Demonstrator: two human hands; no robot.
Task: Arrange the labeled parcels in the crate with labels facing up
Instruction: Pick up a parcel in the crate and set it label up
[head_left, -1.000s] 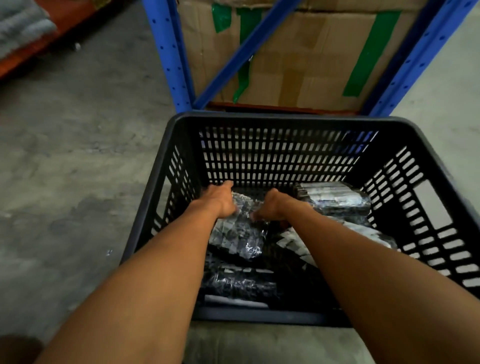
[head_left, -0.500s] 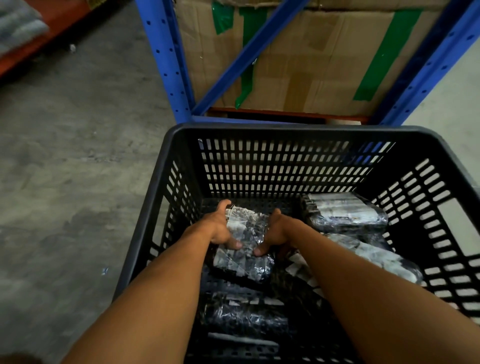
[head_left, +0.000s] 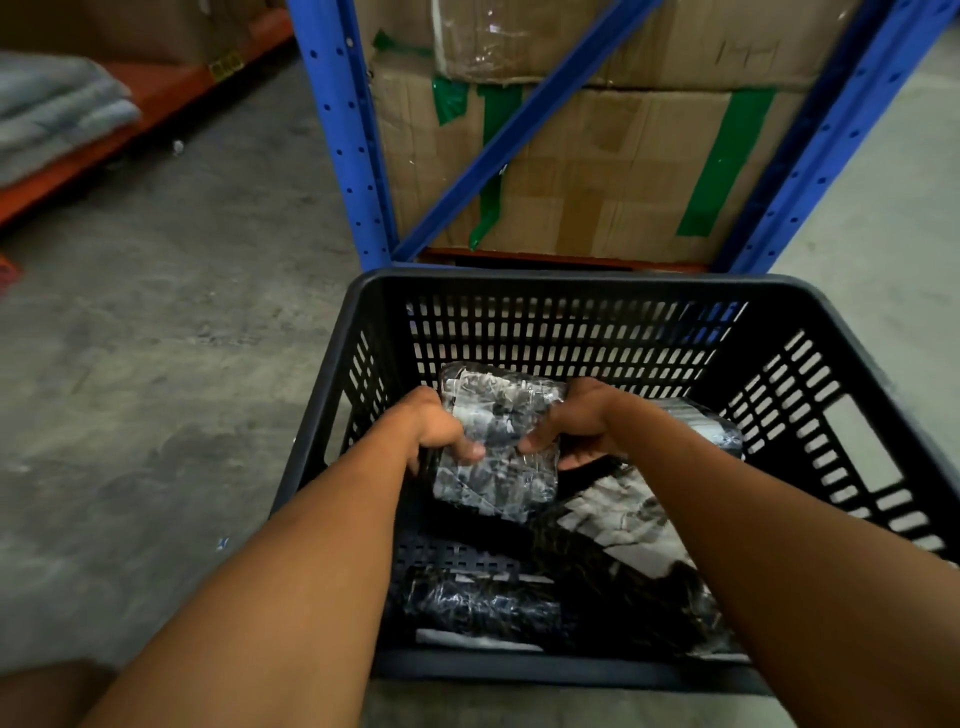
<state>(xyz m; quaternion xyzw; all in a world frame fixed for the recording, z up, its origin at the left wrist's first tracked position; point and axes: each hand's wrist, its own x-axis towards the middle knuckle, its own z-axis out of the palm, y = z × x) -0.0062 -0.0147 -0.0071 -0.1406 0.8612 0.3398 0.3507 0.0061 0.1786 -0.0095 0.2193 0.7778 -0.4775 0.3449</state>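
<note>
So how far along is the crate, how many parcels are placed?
At least three wrapped parcels already lie in the black crate; I can't confirm their labels face up. In hand: both the left hand and right hand grip another parcel above the floor. Left: set it down.

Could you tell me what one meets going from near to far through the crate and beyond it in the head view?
Crate's near rim → dark parcel → held parcel → crate's far wall → taped cardboard box on the blue rack.
</note>
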